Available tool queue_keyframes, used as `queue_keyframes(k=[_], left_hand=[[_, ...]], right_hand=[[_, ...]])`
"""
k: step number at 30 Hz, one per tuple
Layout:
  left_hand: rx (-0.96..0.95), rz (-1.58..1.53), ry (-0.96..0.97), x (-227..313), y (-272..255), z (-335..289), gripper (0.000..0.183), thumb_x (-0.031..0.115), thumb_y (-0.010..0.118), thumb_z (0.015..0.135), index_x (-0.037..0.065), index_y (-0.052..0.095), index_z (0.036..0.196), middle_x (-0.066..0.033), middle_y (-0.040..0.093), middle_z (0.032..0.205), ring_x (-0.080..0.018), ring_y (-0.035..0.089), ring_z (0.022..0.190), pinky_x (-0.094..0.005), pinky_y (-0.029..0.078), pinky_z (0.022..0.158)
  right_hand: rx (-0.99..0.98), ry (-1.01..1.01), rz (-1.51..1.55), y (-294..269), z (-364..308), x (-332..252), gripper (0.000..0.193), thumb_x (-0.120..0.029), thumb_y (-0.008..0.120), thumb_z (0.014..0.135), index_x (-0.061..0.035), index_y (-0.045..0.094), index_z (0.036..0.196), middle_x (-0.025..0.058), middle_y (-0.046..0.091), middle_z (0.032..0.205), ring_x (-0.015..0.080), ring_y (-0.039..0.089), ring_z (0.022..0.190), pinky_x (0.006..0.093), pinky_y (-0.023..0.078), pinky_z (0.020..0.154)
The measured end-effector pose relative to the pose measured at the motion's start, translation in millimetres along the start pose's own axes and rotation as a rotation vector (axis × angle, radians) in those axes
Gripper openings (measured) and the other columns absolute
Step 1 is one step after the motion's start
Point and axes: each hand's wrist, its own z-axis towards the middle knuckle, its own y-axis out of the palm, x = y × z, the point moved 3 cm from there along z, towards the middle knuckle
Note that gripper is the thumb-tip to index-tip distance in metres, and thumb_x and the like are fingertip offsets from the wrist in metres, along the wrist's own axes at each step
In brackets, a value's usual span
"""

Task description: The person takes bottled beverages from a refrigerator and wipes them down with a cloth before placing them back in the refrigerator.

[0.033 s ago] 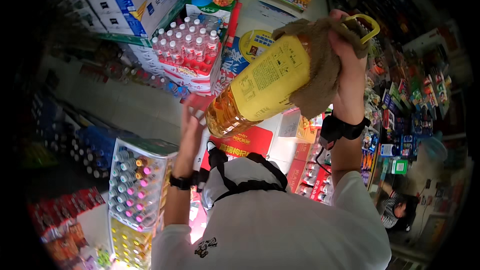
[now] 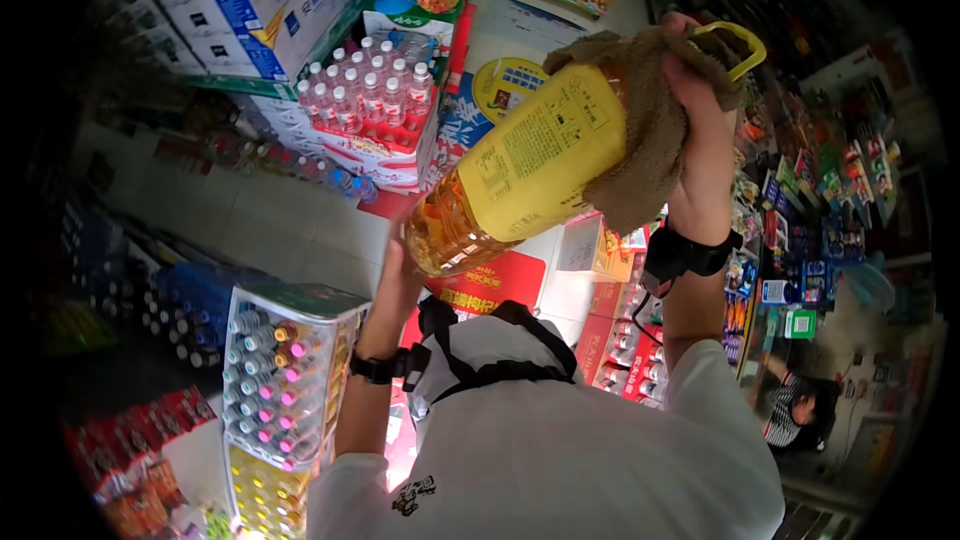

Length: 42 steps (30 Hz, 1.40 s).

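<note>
A large clear bottle of golden cooking oil (image 2: 548, 154) with a yellow label lies tilted across in front of me, its base low on the left. My right hand (image 2: 706, 140) is closed round a brown cloth (image 2: 640, 155) wrapped over the bottle's upper end. The cloth hides the bottle's shoulder and neck; a yellow carrying handle (image 2: 757, 55) sticks out beyond it. At the base, my left hand (image 2: 398, 280) presses against the bottle with its fingers partly hidden behind it. Dark straps sit on both wrists.
Bottled drinks (image 2: 370, 90) stand on a red and white carton at the upper left, beside stacked cartons (image 2: 250, 0). A rack of bottles (image 2: 270, 380) is at my lower left. Shelves of small packets (image 2: 800, 200) line the right, where a person (image 2: 795, 415) is near a counter.
My left hand has come from beside the bottle's base, fingers spread, to contact with it. The bottle has shifted slightly left. My right hand keeps hold of the cloth round the bottle.
</note>
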Motion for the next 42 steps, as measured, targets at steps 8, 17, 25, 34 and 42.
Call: queue_keyframes(k=[8, 17, 25, 34, 42], left_hand=[[-0.153, -0.345, -0.318, 29.2, 22.5, 47.6, 0.069, 0.057, 0.031, 0.094, 0.009, 0.028, 0.143, -0.0123, 0.038, 0.142, -0.0305, 0.041, 0.128, -0.0495, 0.035, 0.105], [-0.067, -0.008, -0.375, 41.7, 48.6, 99.9, 0.054, 0.04, 0.04, 0.097, 0.007, 0.035, 0.14, -0.0103, 0.044, 0.139, -0.0237, 0.044, 0.126, -0.0401, 0.036, 0.106], [-0.052, 0.051, -0.243, 8.6, 114.7, 151.7, 0.053, 0.038, 0.042, 0.097, 0.008, 0.034, 0.14, -0.0071, 0.043, 0.138, -0.0226, 0.043, 0.127, -0.04, 0.036, 0.105], [-0.028, 0.278, -0.137, -30.8, 173.2, 222.4, 0.059, 0.045, 0.042, 0.096, 0.007, 0.031, 0.14, -0.0091, 0.039, 0.14, -0.0236, 0.043, 0.127, -0.0391, 0.036, 0.105], [-0.023, 0.147, -0.427, -89.7, 203.0, 289.0, 0.066, 0.054, 0.046, 0.091, 0.011, 0.034, 0.14, -0.0102, 0.042, 0.14, -0.0307, 0.045, 0.125, -0.0458, 0.041, 0.1]], right_hand=[[0.116, 0.025, 0.046, -11.2, 35.5, 8.0, 0.031, -0.009, 0.06, 0.085, -0.0005, 0.057, 0.114, 0.0064, 0.06, 0.107, 0.0144, 0.057, 0.099, 0.0283, 0.044, 0.087], [0.271, -0.58, -0.705, -56.7, 43.0, 33.5, 0.033, -0.002, 0.06, 0.077, 0.0022, 0.055, 0.11, 0.0127, 0.058, 0.111, 0.0217, 0.054, 0.107, 0.0324, 0.042, 0.093], [0.067, -0.538, -0.976, -174.8, 99.9, 14.2, 0.03, -0.018, 0.064, 0.081, -0.0001, 0.053, 0.104, 0.0129, 0.053, 0.117, 0.0225, 0.054, 0.103, 0.0312, 0.043, 0.09], [0.057, -0.387, -0.59, -234.5, 177.0, 11.0, 0.027, 0.005, 0.058, 0.067, 0.003, 0.054, 0.094, 0.015, 0.056, 0.09, 0.0294, 0.056, 0.085, 0.0312, 0.044, 0.076], [-0.33, -0.316, 0.458, -311.9, 222.5, 33.2, 0.028, -0.022, 0.06, 0.088, 0.0007, 0.053, 0.103, 0.0122, 0.061, 0.098, 0.0196, 0.06, 0.089, 0.0298, 0.049, 0.079]])
